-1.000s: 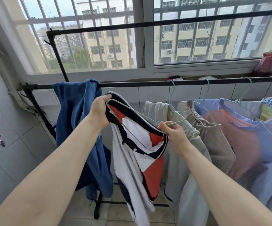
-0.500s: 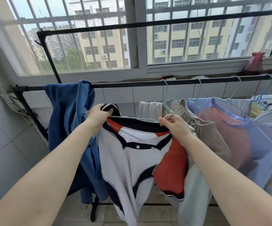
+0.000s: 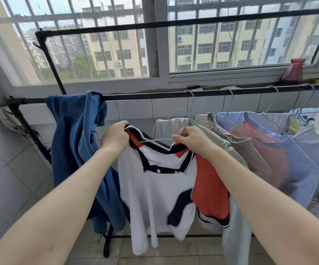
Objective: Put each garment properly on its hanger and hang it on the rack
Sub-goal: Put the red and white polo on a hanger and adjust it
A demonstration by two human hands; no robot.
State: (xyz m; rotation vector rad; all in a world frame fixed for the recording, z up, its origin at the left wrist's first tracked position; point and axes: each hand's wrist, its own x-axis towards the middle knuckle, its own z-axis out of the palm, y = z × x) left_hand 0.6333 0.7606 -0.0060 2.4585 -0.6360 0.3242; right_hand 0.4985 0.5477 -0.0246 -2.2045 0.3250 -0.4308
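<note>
A person's left hand [image 3: 116, 137] clutches the polo shirt's [image 3: 160, 188] collar while the right hand [image 3: 192, 139] pinches the wire hanger [image 3: 154, 140], both below the rack [image 3: 145, 96]; a loosened grip could let the shirt slide off.

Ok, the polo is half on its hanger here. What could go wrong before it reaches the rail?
1. The left hand bunches the collar of the white, red and navy polo at one shoulder; that side might slide off the thin green hanger.
2. The right hand pinches the hanger near its neck, close to the grey garment behind; the hook could snag it.
3. The blue garment is only draped over the rail; a nudge may pull it down.
</note>
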